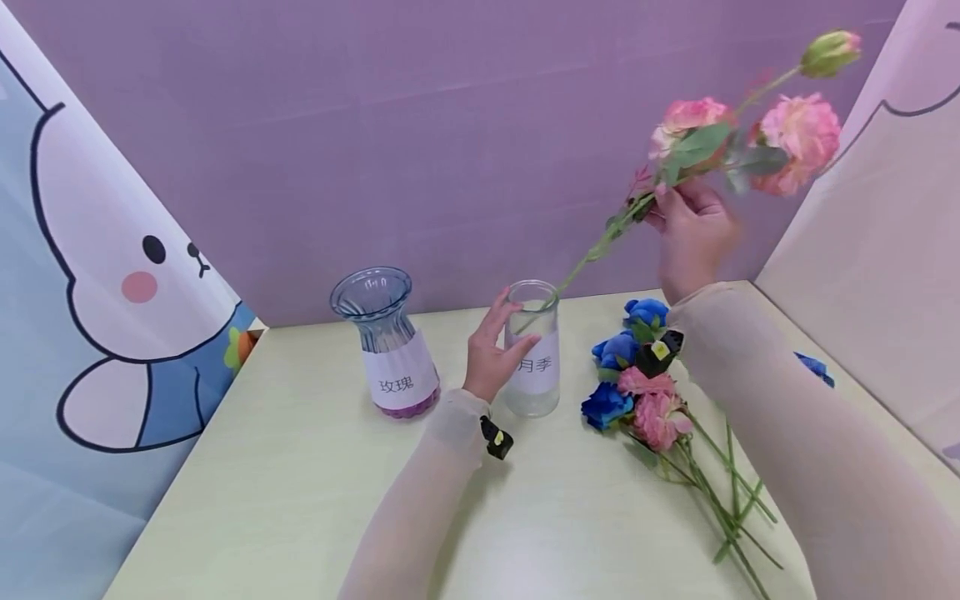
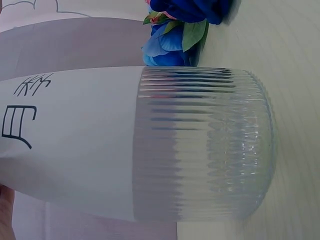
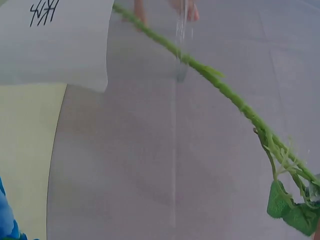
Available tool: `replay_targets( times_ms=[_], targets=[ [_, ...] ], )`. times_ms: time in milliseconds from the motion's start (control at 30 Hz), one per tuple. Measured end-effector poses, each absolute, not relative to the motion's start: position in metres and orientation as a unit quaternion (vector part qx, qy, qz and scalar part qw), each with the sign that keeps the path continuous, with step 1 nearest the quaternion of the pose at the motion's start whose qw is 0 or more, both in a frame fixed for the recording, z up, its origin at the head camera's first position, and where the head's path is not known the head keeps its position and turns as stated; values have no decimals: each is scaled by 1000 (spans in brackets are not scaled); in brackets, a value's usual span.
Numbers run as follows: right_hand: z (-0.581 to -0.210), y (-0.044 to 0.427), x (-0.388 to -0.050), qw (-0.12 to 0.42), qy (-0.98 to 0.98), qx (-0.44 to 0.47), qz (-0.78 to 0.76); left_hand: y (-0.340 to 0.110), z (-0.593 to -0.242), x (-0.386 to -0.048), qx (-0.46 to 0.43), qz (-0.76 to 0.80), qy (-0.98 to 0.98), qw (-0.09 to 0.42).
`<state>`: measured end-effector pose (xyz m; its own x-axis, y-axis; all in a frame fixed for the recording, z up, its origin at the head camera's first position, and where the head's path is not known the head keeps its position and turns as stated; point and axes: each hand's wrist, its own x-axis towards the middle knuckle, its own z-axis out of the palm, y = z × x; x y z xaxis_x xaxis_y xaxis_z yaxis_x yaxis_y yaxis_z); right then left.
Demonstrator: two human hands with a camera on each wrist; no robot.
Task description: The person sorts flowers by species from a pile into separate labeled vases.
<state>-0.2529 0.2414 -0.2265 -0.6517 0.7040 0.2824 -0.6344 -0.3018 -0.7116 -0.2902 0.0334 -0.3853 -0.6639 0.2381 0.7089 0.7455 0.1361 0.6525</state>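
Note:
My right hand [image 1: 693, 233] pinches the green stem of a pink flower spray [image 1: 802, 137], high at the right. The stem [image 3: 225, 90] slants down through the mouth of the clear glass vase [image 1: 534, 402], its lower end inside behind the white label [image 2: 80, 145]. My left hand [image 1: 495, 350] curls its fingers and thumb round the upper part of that vase, which stands upright on the table. In the left wrist view only a bit of the left hand [image 2: 6, 212] shows at the edge.
A blue-tinted flared vase [image 1: 372, 329] with a white label stands left of the clear one. Right of it lie blue flowers [image 1: 617, 350] and pink flowers [image 1: 660, 421], stems toward the front. Another blue bloom [image 1: 815, 369] shows beyond my right sleeve. A purple cloth [image 1: 375, 150] hangs behind.

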Motion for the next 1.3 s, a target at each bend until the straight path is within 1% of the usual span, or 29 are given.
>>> replay_targets(
  times_ms=[167, 367, 533, 733, 900, 1000, 1100, 1300],
  targets=[
    [-237, 226, -257, 395, -470, -31, 789, 33, -386, -288, -335, -559, -726, 218],
    [-257, 215, -262, 390, -562, -3, 730, 33, -387, -288, -341, -563, -719, 222],
    [-267, 205, -267, 385, -585, 17, 714, 33, -385, -290, -343, -562, -719, 223],
    [-275, 193, -270, 354, -646, 46, 674, 31, -383, -289, -336, -558, -727, 217],
    [-287, 189, -268, 314, -716, 46, 622, 31, -384, -289, -345, -557, -718, 232],
    [-294, 188, -267, 306, -728, 32, 612, 31, -385, -290, -350, -556, -715, 239],
    [-298, 188, -267, 297, -723, 16, 624, 31, -385, -290, -352, -554, -716, 239],
    [-302, 191, -269, 282, -687, 20, 669, 31, -385, -290, -352, -557, -714, 236]
  ],
)
